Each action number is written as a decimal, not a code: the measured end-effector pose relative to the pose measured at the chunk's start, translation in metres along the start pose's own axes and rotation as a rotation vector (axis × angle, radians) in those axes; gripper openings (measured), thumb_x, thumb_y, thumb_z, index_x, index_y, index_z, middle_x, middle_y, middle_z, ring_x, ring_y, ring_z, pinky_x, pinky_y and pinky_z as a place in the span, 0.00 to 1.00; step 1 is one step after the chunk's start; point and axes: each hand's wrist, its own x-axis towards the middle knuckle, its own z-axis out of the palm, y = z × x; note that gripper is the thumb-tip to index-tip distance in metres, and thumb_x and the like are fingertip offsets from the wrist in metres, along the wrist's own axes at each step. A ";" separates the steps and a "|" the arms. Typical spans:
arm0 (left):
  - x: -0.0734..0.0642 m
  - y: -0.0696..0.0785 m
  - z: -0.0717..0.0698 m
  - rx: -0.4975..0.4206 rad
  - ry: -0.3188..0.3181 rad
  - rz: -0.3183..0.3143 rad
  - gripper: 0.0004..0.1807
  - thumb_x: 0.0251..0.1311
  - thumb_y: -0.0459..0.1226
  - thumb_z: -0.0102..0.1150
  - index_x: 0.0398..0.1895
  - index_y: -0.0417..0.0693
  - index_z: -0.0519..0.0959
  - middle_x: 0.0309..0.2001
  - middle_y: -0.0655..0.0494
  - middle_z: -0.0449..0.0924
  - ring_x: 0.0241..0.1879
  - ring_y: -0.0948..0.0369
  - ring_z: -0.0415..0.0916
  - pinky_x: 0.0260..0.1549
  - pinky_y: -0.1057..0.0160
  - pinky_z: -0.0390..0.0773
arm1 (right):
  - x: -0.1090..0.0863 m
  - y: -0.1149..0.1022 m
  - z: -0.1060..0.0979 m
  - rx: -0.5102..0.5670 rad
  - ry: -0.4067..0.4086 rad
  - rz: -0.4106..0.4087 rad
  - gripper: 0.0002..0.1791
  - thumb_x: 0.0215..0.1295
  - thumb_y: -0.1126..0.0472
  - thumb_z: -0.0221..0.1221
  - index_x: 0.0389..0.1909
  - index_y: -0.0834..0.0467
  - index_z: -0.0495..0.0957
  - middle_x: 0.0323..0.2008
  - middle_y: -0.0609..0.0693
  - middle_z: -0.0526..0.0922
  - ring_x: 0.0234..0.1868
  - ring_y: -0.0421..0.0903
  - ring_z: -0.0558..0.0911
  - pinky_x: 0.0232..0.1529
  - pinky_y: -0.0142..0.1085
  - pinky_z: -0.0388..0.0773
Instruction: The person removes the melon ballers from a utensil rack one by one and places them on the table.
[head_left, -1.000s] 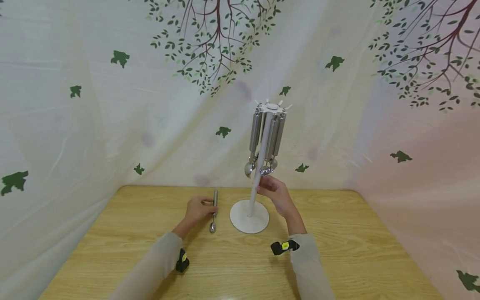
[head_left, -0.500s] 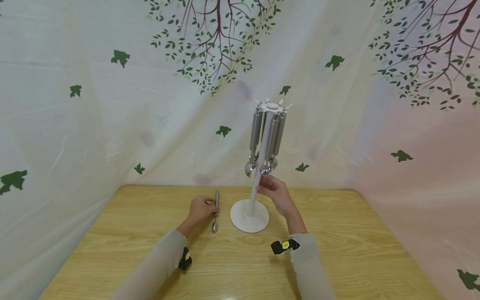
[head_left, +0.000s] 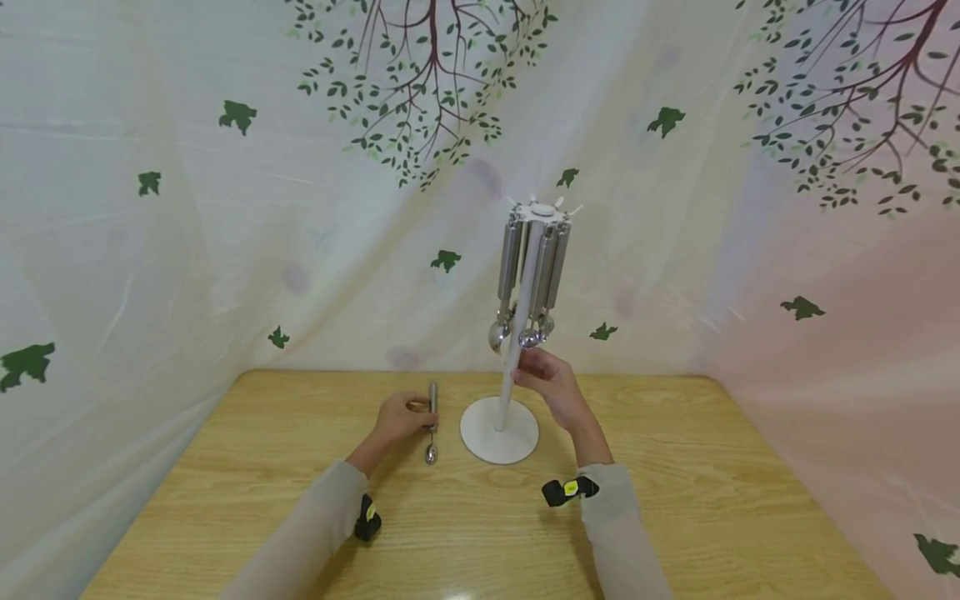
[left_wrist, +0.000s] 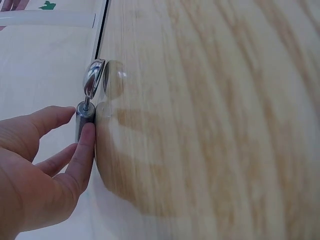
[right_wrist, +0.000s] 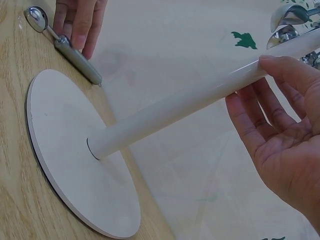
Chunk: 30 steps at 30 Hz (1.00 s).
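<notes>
A small steel scoop (head_left: 432, 417) with a thick round handle and a little bowl lies on the table, bowl toward the person. My left hand (head_left: 400, 417) pinches its handle from the left. In the left wrist view the scoop's bowl (left_wrist: 93, 77) shows just past the fingertips. To the right stands a white utensil stand (head_left: 499, 446) with a round base and upright post. My right hand (head_left: 557, 390) holds the post below the hanging tools, thumb on one side and fingers on the other. Several steel scoops (head_left: 528, 337) hang bowl-down from its top hooks.
The wooden table (head_left: 465, 533) reaches back to a pale curtain (head_left: 360, 275) printed with branches and leaves. The hanging scoops come close above the right hand. Each wrist wears a black camera strap (head_left: 570, 492).
The scoop under my left hand has shifted slightly right, toward the stand, and its bowl end has swung a little with it. My right hand stays at the post.
</notes>
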 end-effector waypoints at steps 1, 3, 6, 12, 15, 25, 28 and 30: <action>0.000 0.000 0.000 -0.003 0.002 -0.003 0.22 0.56 0.24 0.69 0.54 0.24 0.78 0.40 0.31 0.87 0.32 0.51 0.88 0.34 0.59 0.89 | 0.000 0.000 0.000 0.001 -0.002 -0.001 0.22 0.70 0.73 0.59 0.63 0.75 0.70 0.46 0.41 0.85 0.49 0.39 0.84 0.56 0.34 0.84; 0.000 0.000 0.000 -0.018 0.004 -0.008 0.22 0.56 0.23 0.68 0.54 0.24 0.78 0.40 0.31 0.86 0.31 0.52 0.88 0.34 0.59 0.89 | 0.000 0.000 0.000 0.001 -0.008 -0.004 0.22 0.70 0.73 0.59 0.63 0.75 0.70 0.46 0.41 0.85 0.49 0.39 0.84 0.56 0.34 0.84; 0.001 -0.001 -0.001 -0.039 0.002 -0.017 0.22 0.57 0.23 0.68 0.55 0.23 0.77 0.42 0.29 0.86 0.31 0.52 0.88 0.35 0.60 0.89 | 0.000 0.000 0.000 0.003 -0.014 -0.007 0.23 0.70 0.73 0.59 0.63 0.75 0.70 0.46 0.41 0.85 0.49 0.39 0.84 0.56 0.33 0.84; 0.000 0.008 -0.004 -0.005 0.027 -0.060 0.25 0.60 0.29 0.68 0.60 0.26 0.76 0.47 0.30 0.84 0.35 0.52 0.87 0.38 0.60 0.89 | -0.001 0.000 0.001 0.010 -0.011 -0.002 0.22 0.70 0.73 0.59 0.62 0.75 0.70 0.46 0.41 0.85 0.49 0.39 0.84 0.55 0.33 0.84; 0.000 0.020 -0.005 0.029 0.052 -0.026 0.24 0.62 0.31 0.66 0.60 0.30 0.77 0.48 0.33 0.83 0.40 0.52 0.84 0.39 0.61 0.88 | -0.001 0.001 0.001 0.011 -0.008 0.002 0.22 0.70 0.72 0.59 0.62 0.74 0.71 0.46 0.41 0.85 0.49 0.39 0.84 0.55 0.33 0.84; 0.001 0.111 -0.013 -0.159 -0.025 0.241 0.24 0.68 0.32 0.62 0.66 0.36 0.74 0.54 0.34 0.81 0.51 0.49 0.84 0.50 0.59 0.87 | 0.000 0.000 0.001 -0.022 0.015 0.002 0.23 0.68 0.72 0.61 0.63 0.73 0.71 0.45 0.39 0.85 0.49 0.39 0.83 0.54 0.31 0.83; 0.000 0.138 -0.016 -0.211 -0.050 0.309 0.24 0.68 0.33 0.63 0.66 0.39 0.75 0.55 0.35 0.81 0.52 0.50 0.83 0.50 0.61 0.87 | 0.000 0.000 0.002 -0.032 0.024 0.012 0.23 0.68 0.72 0.61 0.63 0.73 0.71 0.45 0.39 0.86 0.50 0.39 0.83 0.54 0.32 0.83; -0.001 0.153 -0.017 -0.235 -0.070 0.345 0.24 0.69 0.33 0.62 0.66 0.40 0.75 0.56 0.36 0.81 0.52 0.51 0.83 0.52 0.61 0.86 | 0.001 0.000 0.003 -0.035 0.029 0.018 0.23 0.68 0.72 0.61 0.63 0.73 0.72 0.45 0.40 0.85 0.50 0.39 0.83 0.55 0.32 0.83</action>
